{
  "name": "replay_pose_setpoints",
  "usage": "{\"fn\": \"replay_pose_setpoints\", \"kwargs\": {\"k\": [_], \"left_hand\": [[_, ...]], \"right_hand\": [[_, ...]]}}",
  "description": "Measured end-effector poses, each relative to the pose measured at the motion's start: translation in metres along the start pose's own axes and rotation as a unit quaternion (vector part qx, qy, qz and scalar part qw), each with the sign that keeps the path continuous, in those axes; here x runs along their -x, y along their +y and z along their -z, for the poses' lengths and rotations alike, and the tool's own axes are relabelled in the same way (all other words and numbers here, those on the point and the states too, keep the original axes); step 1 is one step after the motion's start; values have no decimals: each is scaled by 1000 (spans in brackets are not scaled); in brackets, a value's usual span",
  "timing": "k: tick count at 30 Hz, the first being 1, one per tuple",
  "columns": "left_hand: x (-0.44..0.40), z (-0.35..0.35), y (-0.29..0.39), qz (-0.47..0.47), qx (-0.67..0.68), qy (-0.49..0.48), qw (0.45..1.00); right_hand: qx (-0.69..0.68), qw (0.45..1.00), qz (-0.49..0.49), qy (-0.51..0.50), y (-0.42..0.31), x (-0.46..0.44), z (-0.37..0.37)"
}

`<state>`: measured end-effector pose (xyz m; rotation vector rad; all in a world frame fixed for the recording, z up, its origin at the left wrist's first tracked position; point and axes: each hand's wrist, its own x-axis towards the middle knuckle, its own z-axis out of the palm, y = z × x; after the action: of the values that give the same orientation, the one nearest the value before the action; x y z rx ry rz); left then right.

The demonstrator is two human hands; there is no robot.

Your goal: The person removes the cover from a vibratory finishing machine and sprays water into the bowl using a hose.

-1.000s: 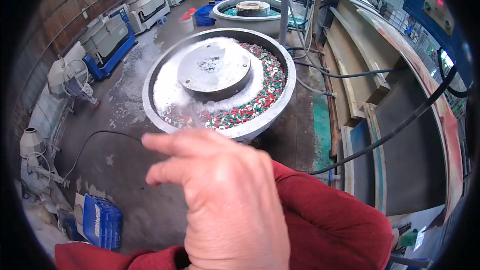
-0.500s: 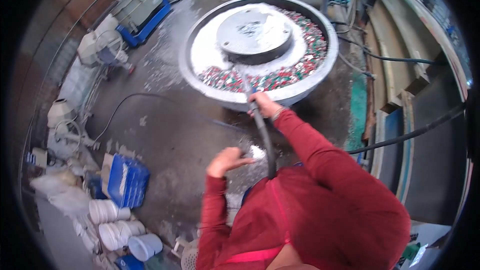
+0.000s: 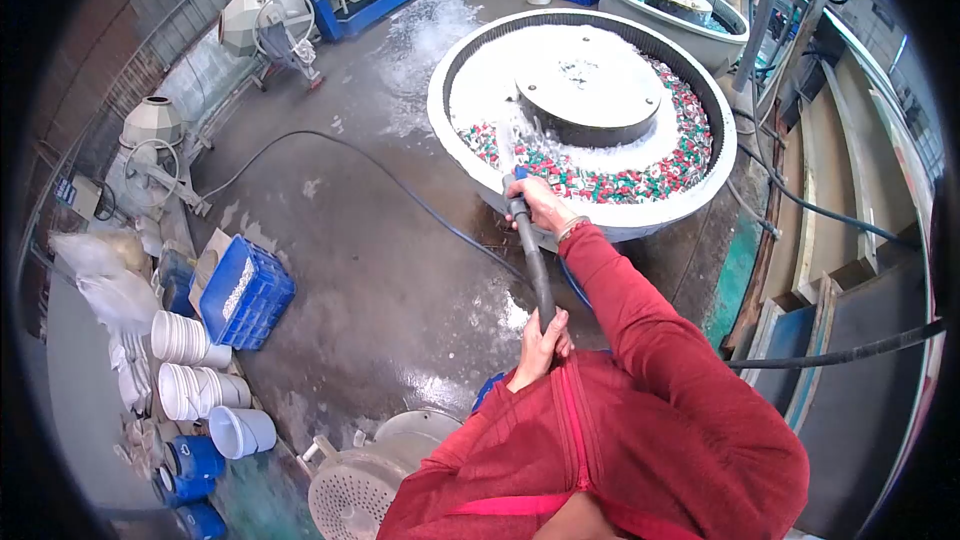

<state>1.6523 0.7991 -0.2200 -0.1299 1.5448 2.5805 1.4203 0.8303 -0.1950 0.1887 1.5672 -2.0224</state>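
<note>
Hose (image 3: 530, 250) held in two places, nozzle end at the rim of the round tub (image 3: 620, 215); a whitish spray (image 3: 506, 145) leaves it over the red, green and white pieces (image 3: 640, 185), which lie in the channel around the raised hub (image 3: 590, 90) beside white foam (image 3: 480, 80). Forward grip probably sets direction; rear grip, near the torso, probably bears weight and steadies against kick. Right hand (image 3: 545, 205): fingers closed around the hose just behind the nozzle, arm reaching forward from the right, elbow apparently slightly bent. Left hand (image 3: 540, 345): fingers wrapped around the hose lower down, arm folded close to the body, wrist in front of the jacket (image 3: 660, 420). Exact thumb placement: cannot tell.
</note>
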Motion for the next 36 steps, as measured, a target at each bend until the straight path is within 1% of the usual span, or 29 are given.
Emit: {"fn": "replay_pose_setpoints", "kwargs": {"k": [4, 5, 7, 9, 11, 12, 15, 16, 17, 19, 20, 23, 24, 27, 30, 31, 35, 36], "left_hand": [[2, -11, 8, 17, 16, 77, 997], [1, -9, 5, 20, 9, 73, 997], [-1, -9, -1, 35, -5, 64, 997], [-3, -13, -3, 58, -23, 55, 997], [-3, -20, -4, 81, -56, 47, 994], [-3, -25, -2, 93, -48, 38, 994], [-3, -42, -2, 85, -115, -21, 990], [-5, -45, -10, 95, -112, -21, 989], [-8, -47, -18, 84, -135, -36, 987], [-10, -55, -26, 63, -183, -64, 979], [-9, -61, -28, 84, -181, -64, 978], [-14, -67, -54, 26, -206, -93, 974], [-13, -69, -57, 43, -215, -91, 971], [-13, -80, -62, 39, -208, -95, 973], [-3, -94, -46, 81, -215, -40, 972], [0, -95, -45, 84, -198, -22, 976], [4, -92, -46, 91, -126, 37, 987], [5, -91, -47, 91, -109, 57, 988]], "right_hand": [[-25, 1000, 0, -2, -2, 2, -6], [-24, 1000, 7, 9, -4, 14, -6], [-35, 999, -11, 5, 7, 6, 13], [-68, 997, 19, 6, 19, 7, 39], [-96, 994, 0, 55, 22, 12, 64], [-87, 993, 5, 81, 20, 19, 74], [-114, 989, 17, 94, 20, 35, 114], [-126, 985, 39, 107, 21, 41, 125], [-130, 982, 58, 121, 26, 42, 138], [-141, 979, 44, 141, 22, 58, 153], [-149, 980, 30, 132, 23, 60, 165], [-150, 977, 41, 144, 23, 73, 186], [-152, 976, 43, 147, 22, 77, 189], [-152, 976, 47, 145, 23, 81, 199], [-144, 980, 41, 132, 23, 77, 189], [-146, 983, 24, 106, 24, 71, 186], [-102, 989, -9, 108, 20, 58, 147], [-91, 993, -21, 66, 23, 49, 141]]}}
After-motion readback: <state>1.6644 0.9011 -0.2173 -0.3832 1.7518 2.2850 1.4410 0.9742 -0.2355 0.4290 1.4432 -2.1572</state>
